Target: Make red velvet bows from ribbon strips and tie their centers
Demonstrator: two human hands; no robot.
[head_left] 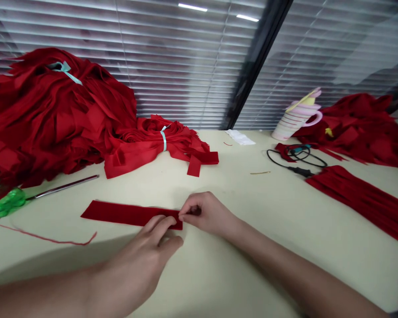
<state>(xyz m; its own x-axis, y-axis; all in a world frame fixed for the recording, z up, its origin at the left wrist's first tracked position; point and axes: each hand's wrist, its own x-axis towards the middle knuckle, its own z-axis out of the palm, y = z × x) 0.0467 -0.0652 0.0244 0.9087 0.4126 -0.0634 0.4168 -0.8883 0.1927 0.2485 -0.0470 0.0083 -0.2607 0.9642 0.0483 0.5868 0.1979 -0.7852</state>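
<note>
Red cloth strip (129, 214): matt, soft nap, felt-like. Heaped red fabric (53, 115) has the same matt finish, with a smooth pale-blue ribbon (64, 72) tied round it. Tabletop (252, 269): smooth, low sheen, cream. Slim tool shaft (63, 186): polished metal. Green plastic sheet (6, 203): glossy, crinkled. Black cable (278, 162): smooth rubbery sheath. White scrap (239, 137): looks like paper. Pink-and-cream ringed mug-shaped object (295, 120): matt, material unclear.
</note>
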